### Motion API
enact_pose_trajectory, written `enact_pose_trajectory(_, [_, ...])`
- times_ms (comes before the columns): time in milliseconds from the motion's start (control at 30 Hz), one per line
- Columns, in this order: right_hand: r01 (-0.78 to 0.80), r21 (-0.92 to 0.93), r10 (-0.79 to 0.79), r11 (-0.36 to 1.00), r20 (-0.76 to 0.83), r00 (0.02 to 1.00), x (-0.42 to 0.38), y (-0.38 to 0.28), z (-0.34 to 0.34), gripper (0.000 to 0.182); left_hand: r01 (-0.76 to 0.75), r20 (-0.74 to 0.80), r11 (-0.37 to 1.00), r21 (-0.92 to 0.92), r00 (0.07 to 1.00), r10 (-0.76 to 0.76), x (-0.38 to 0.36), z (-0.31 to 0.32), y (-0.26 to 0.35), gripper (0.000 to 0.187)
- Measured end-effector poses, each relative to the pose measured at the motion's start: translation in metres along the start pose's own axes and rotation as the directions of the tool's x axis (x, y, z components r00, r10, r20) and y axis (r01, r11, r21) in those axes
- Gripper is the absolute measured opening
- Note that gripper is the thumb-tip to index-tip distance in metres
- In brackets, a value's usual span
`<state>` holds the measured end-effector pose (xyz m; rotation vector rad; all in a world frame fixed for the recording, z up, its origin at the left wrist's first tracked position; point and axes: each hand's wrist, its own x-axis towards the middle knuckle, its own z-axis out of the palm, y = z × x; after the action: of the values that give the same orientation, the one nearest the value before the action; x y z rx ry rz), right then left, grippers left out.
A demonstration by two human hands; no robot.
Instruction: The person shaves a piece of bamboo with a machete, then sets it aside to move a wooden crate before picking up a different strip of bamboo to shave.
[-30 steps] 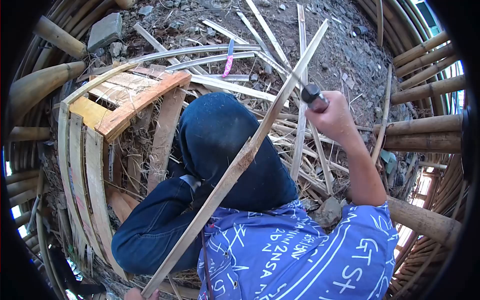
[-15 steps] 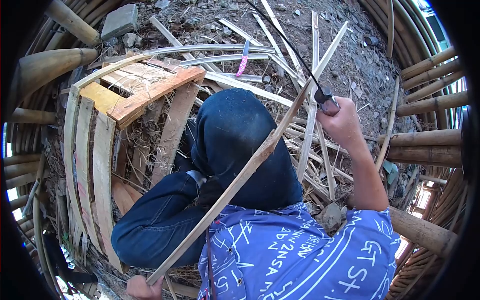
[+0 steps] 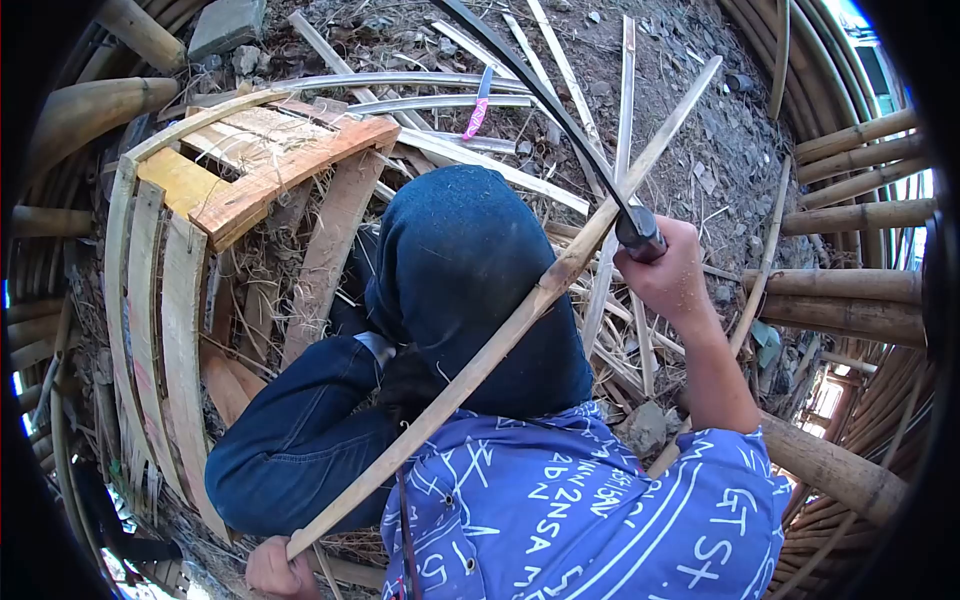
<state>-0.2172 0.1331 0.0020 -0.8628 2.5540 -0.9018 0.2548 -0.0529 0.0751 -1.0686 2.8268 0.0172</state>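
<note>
A long pale strip of split bamboo (image 3: 480, 368) runs diagonally across my knee, from the lower left to the upper right. Its lower end is in my left hand (image 3: 279, 570), fingers wrapped round it. In my right hand (image 3: 668, 270) is the dark handle of a long blade (image 3: 540, 92). The blade extends up and left from my fist and crosses the strip near its upper part. Whether the edge touches the strip is hard to tell.
At the left stands a wooden slatted crate (image 3: 290, 180). A knife with a pink handle (image 3: 477, 118) lies on the ground beyond my knee, among several bamboo strips (image 3: 627, 100). Bamboo poles (image 3: 850, 292) line the right side, and a concrete block (image 3: 226, 28) lies at the top left.
The blade now shows its broad side, and my right hand has turned and moved slightly down. The camera view has shifted a little. Both hands keep their hold.
</note>
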Motion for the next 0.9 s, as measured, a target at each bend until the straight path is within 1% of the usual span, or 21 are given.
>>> enact_pose_trajectory(33, [-0.001, -0.001, 0.001, 1.000, 0.005, 1.000, -0.001, 0.001, 0.001, 0.009, 0.019, -0.013, 0.999, -0.041, 1.000, -0.019, 0.001, 0.000, 0.003, 0.024])
enact_pose_trajectory(67, [0.011, -0.010, -0.011, 1.000, -0.016, 1.000, -0.001, 0.002, 0.002, 0.009, 0.019, -0.011, 0.999, -0.041, 1.000, -0.020, -0.004, 0.003, 0.001, 0.024])
enact_pose_trajectory(133, [0.019, -0.017, -0.020, 1.000, -0.037, 0.999, -0.003, 0.002, 0.003, 0.010, 0.028, -0.070, 0.997, -0.078, 0.997, -0.034, -0.015, 0.017, -0.007, 0.026])
enact_pose_trajectory(167, [0.014, 0.011, -0.013, 1.000, -0.044, 0.999, -0.002, 0.000, 0.004, 0.010, 0.027, -0.070, 0.997, -0.076, 0.997, -0.033, -0.014, 0.027, -0.010, 0.026])
enact_pose_trajectory(200, [0.010, 0.040, -0.008, 0.999, -0.051, 0.999, -0.001, -0.001, 0.005, 0.011, -0.029, -0.149, 0.991, -0.133, 0.989, 0.009, -0.012, 0.037, -0.013, 0.024])
enact_pose_trajectory(233, [0.012, 0.043, -0.009, 0.999, -0.053, 0.999, 0.000, -0.001, 0.006, 0.011, -0.088, -0.229, 0.979, -0.183, 0.972, 0.045, -0.009, 0.042, -0.012, 0.030])
enact_pose_trajectory(267, [0.000, 0.068, 0.003, 0.998, -0.045, 0.999, 0.001, -0.002, 0.007, 0.010, -0.088, -0.231, 0.980, -0.179, 0.972, 0.045, -0.009, 0.044, -0.011, 0.030])
enact_pose_trajectory(300, [-0.011, 0.096, 0.015, 0.995, -0.036, 0.999, 0.002, -0.002, 0.008, 0.009, 0.017, -0.104, 0.966, -0.256, 0.994, -0.045, -0.011, 0.045, -0.009, 0.044])
enact_pose_trajectory(333, [-0.009, 0.104, 0.012, 0.995, -0.034, 0.999, 0.004, -0.004, 0.009, 0.009, 0.133, 0.031, 0.939, -0.316, 0.991, -0.130, -0.014, 0.044, -0.006, 0.059])
enact_pose_trajectory(367, [-0.035, 0.127, 0.040, 0.991, -0.041, 0.998, 0.004, -0.007, 0.010, 0.008, 0.142, 0.033, 0.942, -0.305, 0.990, -0.139, -0.013, 0.040, -0.002, 0.059])
enact_pose_trajectory(400, [-0.059, 0.156, 0.067, 0.986, -0.043, 0.997, 0.005, -0.010, 0.012, 0.007, 0.201, 0.138, 0.901, -0.385, 0.978, -0.159, -0.008, 0.037, 0.001, 0.052])
enact_pose_trajectory(433, [-0.015, 0.138, 0.027, 0.990, -0.081, 0.996, 0.005, -0.013, 0.014, 0.006, 0.271, 0.243, 0.849, -0.453, 0.954, -0.175, -0.005, 0.033, 0.005, 0.047])
enact_pose_trajectory(467, [-0.011, 0.149, 0.024, 0.989, -0.087, 0.996, 0.004, -0.014, 0.014, 0.007, 0.292, 0.242, 0.852, -0.434, 0.949, -0.202, -0.002, 0.032, 0.010, 0.047])
enact_pose_trajectory(533, [-0.009, 0.194, 0.030, 0.981, -0.106, 0.994, 0.000, -0.013, 0.018, 0.008, 0.148, 0.101, 0.902, -0.405, 0.988, -0.116, 0.007, 0.032, 0.020, 0.050])
enact_pose_trajectory(567, [-0.004, 0.199, 0.029, 0.980, -0.120, 0.992, -0.002, -0.017, 0.017, 0.006, 0.172, 0.098, 0.904, -0.392, 0.985, -0.145, 0.015, 0.028, 0.024, 0.050])
enact_pose_trajectory(633, [-0.006, 0.226, 0.037, 0.974, -0.130, 0.991, -0.007, -0.008, 0.017, 0.006, 0.252, 0.321, 0.828, -0.501, 0.943, -0.092, 0.035, 0.023, 0.032, 0.049])
enact_pose_trajectory(667, [0.013, 0.234, 0.014, 0.972, -0.117, 0.993, -0.009, -0.014, 0.016, 0.006, 0.271, 0.316, 0.824, -0.498, 0.941, -0.119, 0.043, 0.024, 0.035, 0.049])
enact_pose_trajectory(733, [0.022, 0.203, 0.003, 0.979, -0.119, 0.993, -0.013, -0.029, 0.007, 0.006, 0.233, 0.342, 0.769, -0.596, 0.939, -0.019, 0.057, 0.031, 0.044, 0.047])
enact_pose_trajectory(767, [0.043, 0.206, -0.021, 0.978, -0.109, 0.994, -0.015, -0.031, 0.008, 0.006, 0.247, 0.336, 0.763, -0.597, 0.941, -0.042, 0.067, 0.032, 0.052, 0.047])
enact_pose_trajectory(833, [0.077, 0.268, -0.052, 0.960, -0.103, 0.993, -0.020, -0.034, 0.010, 0.006, 0.228, 0.330, 0.675, -0.702, 0.944, 0.025, 0.089, 0.033, 0.072, 0.047])
enact_pose_trajectory(900, [0.074, 0.333, -0.057, 0.940, -0.060, 0.997, -0.025, -0.039, 0.013, 0.006, 0.209, 0.309, 0.653, -0.728, 0.950, 0.039, 0.108, 0.038, 0.092, 0.046])
